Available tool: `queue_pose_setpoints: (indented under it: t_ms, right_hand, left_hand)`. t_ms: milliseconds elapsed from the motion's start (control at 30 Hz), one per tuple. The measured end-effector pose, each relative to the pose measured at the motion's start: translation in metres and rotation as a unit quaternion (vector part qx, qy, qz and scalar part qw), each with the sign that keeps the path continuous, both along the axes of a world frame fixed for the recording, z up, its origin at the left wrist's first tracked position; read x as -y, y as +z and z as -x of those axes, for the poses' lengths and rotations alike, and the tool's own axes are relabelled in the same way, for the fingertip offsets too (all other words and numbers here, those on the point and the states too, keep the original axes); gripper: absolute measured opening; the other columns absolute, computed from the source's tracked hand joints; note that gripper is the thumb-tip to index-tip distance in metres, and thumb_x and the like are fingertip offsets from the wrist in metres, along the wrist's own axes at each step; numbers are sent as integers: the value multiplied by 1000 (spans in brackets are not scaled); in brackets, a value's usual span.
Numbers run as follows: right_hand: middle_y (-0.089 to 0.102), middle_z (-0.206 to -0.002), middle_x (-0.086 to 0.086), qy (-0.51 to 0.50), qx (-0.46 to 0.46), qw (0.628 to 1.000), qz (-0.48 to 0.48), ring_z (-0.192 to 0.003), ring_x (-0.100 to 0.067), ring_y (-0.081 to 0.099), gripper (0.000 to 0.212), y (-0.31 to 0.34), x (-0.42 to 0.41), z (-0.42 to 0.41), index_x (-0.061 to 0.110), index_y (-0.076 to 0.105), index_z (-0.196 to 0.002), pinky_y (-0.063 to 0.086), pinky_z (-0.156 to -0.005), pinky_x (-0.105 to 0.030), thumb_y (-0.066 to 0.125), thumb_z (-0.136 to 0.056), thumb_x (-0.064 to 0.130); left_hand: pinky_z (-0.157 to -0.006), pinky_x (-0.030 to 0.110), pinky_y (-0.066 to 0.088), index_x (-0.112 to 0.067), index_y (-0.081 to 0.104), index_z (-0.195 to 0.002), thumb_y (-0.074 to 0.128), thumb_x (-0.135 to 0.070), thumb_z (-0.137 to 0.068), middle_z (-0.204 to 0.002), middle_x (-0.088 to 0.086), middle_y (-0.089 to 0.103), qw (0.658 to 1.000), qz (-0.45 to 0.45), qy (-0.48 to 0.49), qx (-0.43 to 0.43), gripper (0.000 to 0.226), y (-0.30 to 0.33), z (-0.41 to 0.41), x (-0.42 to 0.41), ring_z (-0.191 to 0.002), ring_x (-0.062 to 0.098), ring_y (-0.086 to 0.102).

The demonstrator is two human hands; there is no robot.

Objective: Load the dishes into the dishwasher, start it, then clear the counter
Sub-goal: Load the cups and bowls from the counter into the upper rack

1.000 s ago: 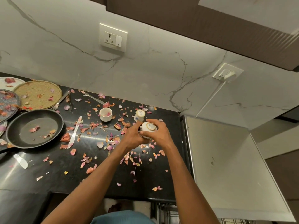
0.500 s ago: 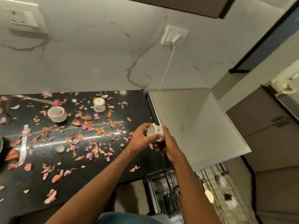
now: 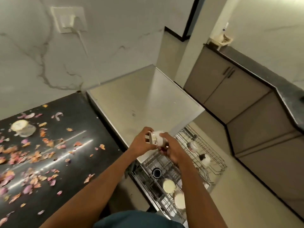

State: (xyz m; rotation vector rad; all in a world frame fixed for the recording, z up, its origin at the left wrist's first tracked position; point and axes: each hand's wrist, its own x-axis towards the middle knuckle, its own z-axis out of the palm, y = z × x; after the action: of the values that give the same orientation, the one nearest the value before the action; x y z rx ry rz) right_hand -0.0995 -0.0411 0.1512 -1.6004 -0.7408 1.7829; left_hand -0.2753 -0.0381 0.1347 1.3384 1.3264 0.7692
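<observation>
Fingers of both hands point(image 3: 142, 144) point(image 3: 173, 149) clamp a tilted cup point(image 3: 156, 138); its underside is hidden, rack point(image 3: 212, 159) blurred.

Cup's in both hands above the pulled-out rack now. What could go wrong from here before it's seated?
1. The small white cup lies tilted on its side between the left hand and right hand; it might slip during the handover.
2. The wire rack already holds cups and bowls, so a hurried placement may knock them.
3. Petals litter the black counter; any clinging to the cup could end up in the rack.
</observation>
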Motion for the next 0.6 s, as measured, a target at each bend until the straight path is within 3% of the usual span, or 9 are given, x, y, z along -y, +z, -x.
queue_pose_setpoints:
  t_ms: [167,267,333,433,500,567,600]
  right_hand:
    - [77,-103,-15,19,40,999,-8,-75,-25,70,44,-22,12,-64,19,62,-127,54,-57,-31,77,-87,29]
    - [72,-115,-17,43,86,995,-26,-81,-26,73,60,-41,18,-105,25,61,-122,56,-61,-34,91,-71,28]
    - [68,-115,-18,45,116,992,-25,-77,-24,73,60,-51,26,-128,21,57,-122,58,-62,-35,92,-73,25]
    - [68,-112,-15,24,139,990,5,-70,-21,73,57,-72,42,-155,17,53,-117,60,-57,-34,92,-76,27]
    - [67,-114,-16,-2,143,989,27,-72,-25,76,63,-90,54,-166,15,52,-117,63,-60,-40,95,-73,30]
    - [65,-116,-16,-29,139,989,41,-76,-32,77,63,-109,68,-173,16,49,-117,65,-65,-49,95,-74,25]
    - [64,-116,-16,-35,135,989,40,-79,-33,76,64,-117,74,-174,17,48,-118,65,-67,-51,94,-73,24]
  left_hand:
    - [-71,40,60,-28,47,-114,85,-6,-66,-114,4,60,996,58,-61,-28,65,-23,-63,-2,-96,26,67]
    - [-72,36,59,-20,51,-121,74,4,-75,-119,8,60,990,118,-80,-11,57,-44,-104,1,-103,28,65]
    - [-72,37,60,-13,55,-125,69,5,-83,-118,13,64,977,208,-25,41,48,-57,-131,6,-98,28,67]
    - [-84,54,58,-4,64,-112,59,3,-89,-103,21,70,926,344,95,124,24,-70,-166,16,-83,32,70]
    - [-76,45,59,-6,69,-99,61,-10,-94,-91,16,70,900,393,109,156,11,-75,-182,23,-73,27,69]
    - [-67,36,59,-6,71,-106,71,-24,-91,-92,12,73,898,409,73,146,23,-86,-193,29,-75,23,70]
    - [-70,37,60,-6,70,-112,79,-27,-85,-97,11,74,903,407,55,130,36,-92,-198,31,-83,24,72]
